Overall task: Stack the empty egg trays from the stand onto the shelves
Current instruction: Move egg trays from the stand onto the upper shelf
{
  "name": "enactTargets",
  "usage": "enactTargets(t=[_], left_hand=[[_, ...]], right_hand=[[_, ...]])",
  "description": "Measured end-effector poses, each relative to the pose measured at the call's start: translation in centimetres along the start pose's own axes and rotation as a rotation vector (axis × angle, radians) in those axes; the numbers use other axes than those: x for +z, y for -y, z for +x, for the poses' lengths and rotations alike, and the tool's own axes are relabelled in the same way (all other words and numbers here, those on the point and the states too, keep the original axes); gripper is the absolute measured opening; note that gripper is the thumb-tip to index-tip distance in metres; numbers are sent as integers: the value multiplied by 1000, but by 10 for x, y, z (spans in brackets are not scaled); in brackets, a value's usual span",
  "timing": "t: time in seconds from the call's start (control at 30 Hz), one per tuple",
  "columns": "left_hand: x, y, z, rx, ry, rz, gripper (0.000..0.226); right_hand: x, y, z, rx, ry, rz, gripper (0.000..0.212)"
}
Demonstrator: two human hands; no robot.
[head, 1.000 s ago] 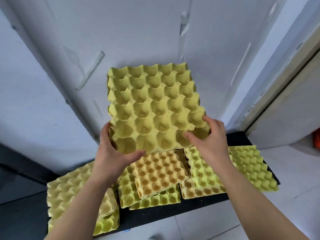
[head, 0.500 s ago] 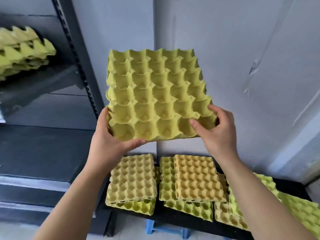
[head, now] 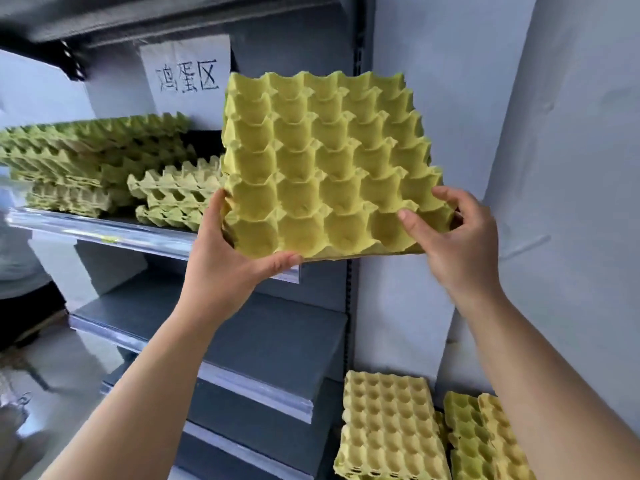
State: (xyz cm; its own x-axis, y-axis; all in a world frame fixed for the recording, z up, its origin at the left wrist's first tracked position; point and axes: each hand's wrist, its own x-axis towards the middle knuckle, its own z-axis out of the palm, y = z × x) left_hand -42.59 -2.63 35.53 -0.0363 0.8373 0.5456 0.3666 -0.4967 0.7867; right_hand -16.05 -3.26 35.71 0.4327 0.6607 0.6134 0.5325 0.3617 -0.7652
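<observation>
A grey shelving unit is seen across the left half of the view, from seven to twelve o'clock, with a pale wall beside it at three o'clock. One empty green egg tray is held in the air at the centre, tilted with its cups towards the camera, just in front of the upper shelf. On that shelf, at nine o'clock, tall stacks of trays are piled, and a lower stack is set beside them, partly hidden by the held tray. At five o'clock, more trays are stacked low against the wall. The left hand is curled round the tray's near left corner. The near right corner is pinched by the right hand, thumb on the cups. A handwritten paper sign is fixed at eleven o'clock.
</observation>
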Motion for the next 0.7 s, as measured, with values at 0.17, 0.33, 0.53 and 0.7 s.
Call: enactTargets(t=[0.17,0.33,0.53,0.7], left_hand=[[-74,20,47,6,-34,42,119],[-118,44,98,2,-29,42,119],[-148,79,164,-67,-23,21,137],[-151,101,203,-56,15,48,134]], right_hand=[[75,49,10,-44,0,65,51],[131,82,29,-62,34,64,45],[181,92,60,-99,48,23,43],[208,83,76,-97,59,-20,48]])
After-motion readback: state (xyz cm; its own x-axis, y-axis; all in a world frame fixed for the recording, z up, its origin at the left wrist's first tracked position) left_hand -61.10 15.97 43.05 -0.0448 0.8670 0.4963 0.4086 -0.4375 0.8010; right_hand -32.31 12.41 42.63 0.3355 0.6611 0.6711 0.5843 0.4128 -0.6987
